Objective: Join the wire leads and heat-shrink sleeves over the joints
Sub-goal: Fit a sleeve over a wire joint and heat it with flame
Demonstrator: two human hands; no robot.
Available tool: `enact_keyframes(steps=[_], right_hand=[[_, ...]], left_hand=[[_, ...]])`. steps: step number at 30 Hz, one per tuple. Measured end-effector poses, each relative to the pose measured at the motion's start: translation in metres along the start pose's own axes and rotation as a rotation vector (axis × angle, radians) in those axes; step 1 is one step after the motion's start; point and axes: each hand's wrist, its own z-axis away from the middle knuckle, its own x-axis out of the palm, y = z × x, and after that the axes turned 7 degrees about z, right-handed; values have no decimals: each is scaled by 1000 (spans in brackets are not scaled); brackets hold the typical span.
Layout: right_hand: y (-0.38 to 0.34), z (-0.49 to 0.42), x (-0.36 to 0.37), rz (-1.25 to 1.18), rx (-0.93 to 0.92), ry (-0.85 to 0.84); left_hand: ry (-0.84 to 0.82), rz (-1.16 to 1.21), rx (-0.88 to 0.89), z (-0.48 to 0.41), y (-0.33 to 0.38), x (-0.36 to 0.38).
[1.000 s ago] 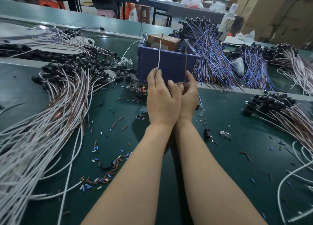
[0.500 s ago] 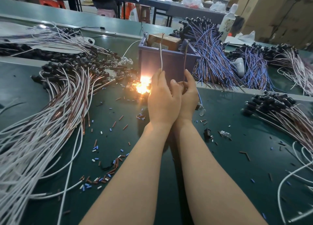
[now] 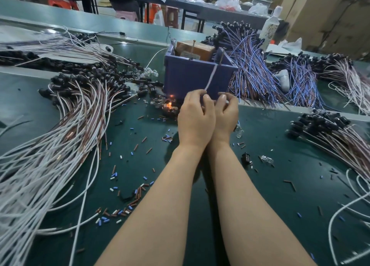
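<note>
**Pinching one lead upright in front of the bin**

Watching from my remote seat, I see both hands pressed side by side over the green mat, just short of the purple bin. The left hand has its fingers curled, and the tips pinch a wire lead that rises from them at a slant towards the bin's rim. The lead is blurred, so I can't say where its far end sits. I judge it is held up like this to keep the working end clear of the clutter while the joint is made.

The right hand is curled too, with thumb and forefinger close together beside the left's fingertips. Whether they hold a second lead or a sleeve is hidden, and I cannot tell. The hands touch each other, which I think steadies both for fine work.

Just left of the hands a small orange glow sits low on the mat among dark parts. I take it for the heat source, kept within reach for shrinking. Cut sleeves lie scattered nearer me, easy to pick from. A white-and-brown bundle fans out on the left and a blue bundle lies beside the bin on the right.
</note>
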Motion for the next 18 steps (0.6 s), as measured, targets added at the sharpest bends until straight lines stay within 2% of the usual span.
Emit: enact_keyframes(steps=[2,4,5,6,8,10,12,15,18], right_hand=[[-3,0,-1,-161,120,13],[-8,0,-4,-357,294,-73],[-10,0,-6,-366,343,-143],[-11,-1,-8,-294,353,-224],[-13,-4,-11,36,256,-371],[-15,-8,-14,420,111,-451],[-22,-9,-15,662,42,-499],[-26,-9,-12,886,47,-572],[-24,-5,-10,936,50,-572]], left_hand=[[34,45,-28,1,2,-1],[86,121,-119,-1,3,-4],[113,166,-182,-2,3,-6],[135,191,-242,-3,3,-9],[124,153,-321,-7,2,-15],[78,49,-353,-9,0,-19],[51,-40,-376,-8,-1,-20],[-7,-144,-394,-6,0,-23],[-79,-217,-402,-8,3,-27]])
